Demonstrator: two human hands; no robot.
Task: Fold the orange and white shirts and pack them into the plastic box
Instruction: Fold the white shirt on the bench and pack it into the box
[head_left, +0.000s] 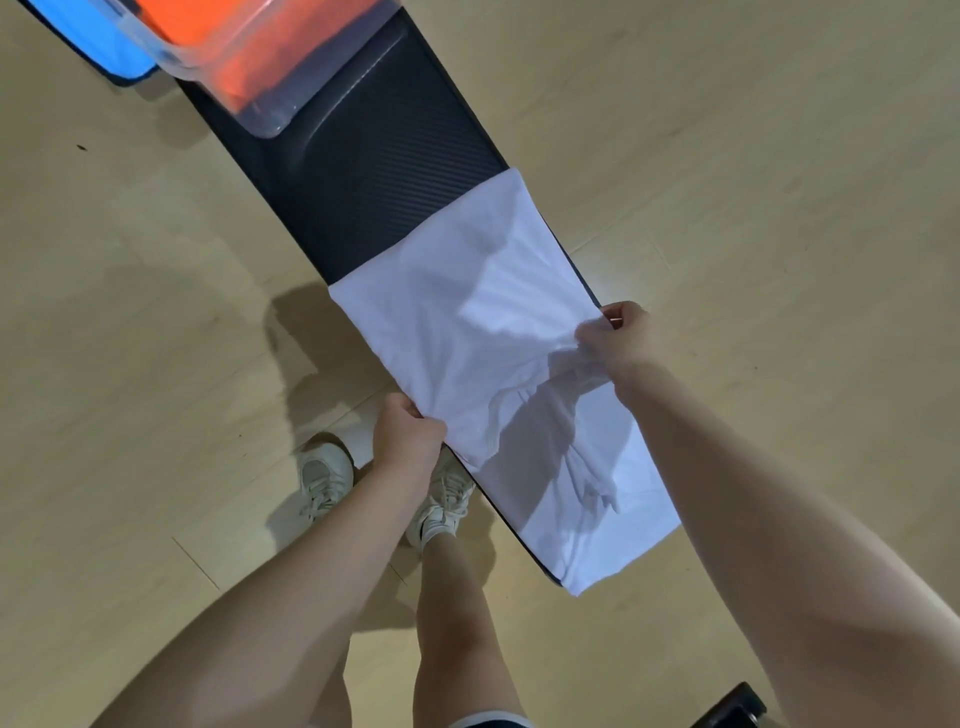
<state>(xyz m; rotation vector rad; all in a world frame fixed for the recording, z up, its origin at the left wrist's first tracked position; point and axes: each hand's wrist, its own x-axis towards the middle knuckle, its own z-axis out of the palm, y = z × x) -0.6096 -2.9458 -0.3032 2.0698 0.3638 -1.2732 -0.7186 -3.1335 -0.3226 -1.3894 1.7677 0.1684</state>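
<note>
A white shirt (467, 322) lies spread across the near end of a long black bench (363, 156). My left hand (408, 434) grips the shirt's left edge near the bench side. My right hand (618, 338) pinches a bunched part of the cloth at the right edge, lifting it slightly. A fold of the shirt lies doubled over its lower part. At the bench's far end stands a clear plastic box (270, 67) with the orange shirt (260, 62) inside it.
A blue object (98, 41) sits beside the box at the top left. My legs and white sneakers (327, 475) stand on the pale wooden floor (779, 156) left of the bench. A dark object (732, 709) shows at the bottom right.
</note>
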